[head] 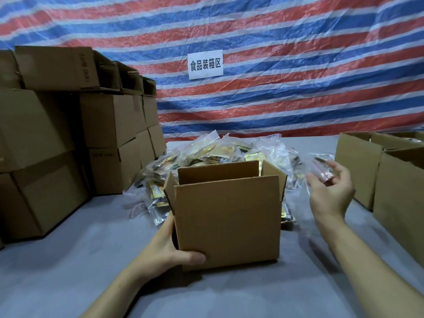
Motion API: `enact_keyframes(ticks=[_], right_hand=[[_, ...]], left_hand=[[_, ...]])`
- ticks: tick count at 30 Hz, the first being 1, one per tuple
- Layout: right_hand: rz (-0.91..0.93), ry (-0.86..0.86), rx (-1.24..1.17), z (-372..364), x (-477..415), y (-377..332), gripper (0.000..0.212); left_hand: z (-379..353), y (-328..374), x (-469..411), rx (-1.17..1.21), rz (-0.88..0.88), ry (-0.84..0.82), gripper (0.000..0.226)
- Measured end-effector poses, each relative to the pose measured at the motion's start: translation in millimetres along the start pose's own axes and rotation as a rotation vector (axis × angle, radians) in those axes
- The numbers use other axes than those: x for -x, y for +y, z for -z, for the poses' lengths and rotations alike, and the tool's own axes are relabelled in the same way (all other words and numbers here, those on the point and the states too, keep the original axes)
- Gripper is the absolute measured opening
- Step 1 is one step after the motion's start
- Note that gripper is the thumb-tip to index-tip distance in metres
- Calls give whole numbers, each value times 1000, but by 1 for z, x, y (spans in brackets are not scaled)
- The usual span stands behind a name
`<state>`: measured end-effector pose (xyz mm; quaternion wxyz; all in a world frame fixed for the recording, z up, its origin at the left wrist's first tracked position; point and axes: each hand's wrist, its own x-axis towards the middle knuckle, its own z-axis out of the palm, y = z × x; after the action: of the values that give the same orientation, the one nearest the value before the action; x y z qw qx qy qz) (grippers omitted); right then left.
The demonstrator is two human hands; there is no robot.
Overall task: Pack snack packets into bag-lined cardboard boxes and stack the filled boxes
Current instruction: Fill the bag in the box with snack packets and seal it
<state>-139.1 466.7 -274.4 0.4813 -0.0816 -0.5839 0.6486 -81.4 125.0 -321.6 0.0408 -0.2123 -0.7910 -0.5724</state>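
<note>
An open cardboard box (227, 216) stands on the grey table in front of me, flaps up. My left hand (169, 251) grips its lower left corner, thumb across the front face. Behind the box lies a heap of clear snack packets (218, 150) with gold and dark contents. My right hand (330, 191) hovers to the right of the box, fingers curled round a clear snack packet (323, 168) with a red zip strip. The inside of the box is hidden from this angle.
Stacked closed cardboard boxes (68, 134) fill the left side of the table. Several open boxes (390, 171) stand at the right edge. A striped tarp with a white sign (205, 64) hangs behind. Grey table surface (68, 260) lies near me.
</note>
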Motion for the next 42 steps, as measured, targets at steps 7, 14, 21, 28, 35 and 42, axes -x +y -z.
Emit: enact_keyframes(ticks=[7, 14, 21, 28, 35, 42], right_hand=[[-427, -71, 102, 3, -12, 25, 29], [-370, -116, -64, -7, 2, -3, 20], [-386, -388, -5, -24, 53, -15, 44], [-291, -387, 198, -26, 22, -67, 15], [-161, -368, 283, -45, 7, -138, 13], [-14, -436, 258, -59, -3, -209, 18]], left_hand=[[-1, 0, 0, 28, -3, -1, 92], [1, 0, -3, 48, 4, -14, 96], [3, 5, -2, 29, 19, -36, 100], [5, 12, -4, 49, 5, 7, 93], [4, 15, -2, 109, 6, 39, 91], [3, 10, -4, 138, 29, 15, 101]])
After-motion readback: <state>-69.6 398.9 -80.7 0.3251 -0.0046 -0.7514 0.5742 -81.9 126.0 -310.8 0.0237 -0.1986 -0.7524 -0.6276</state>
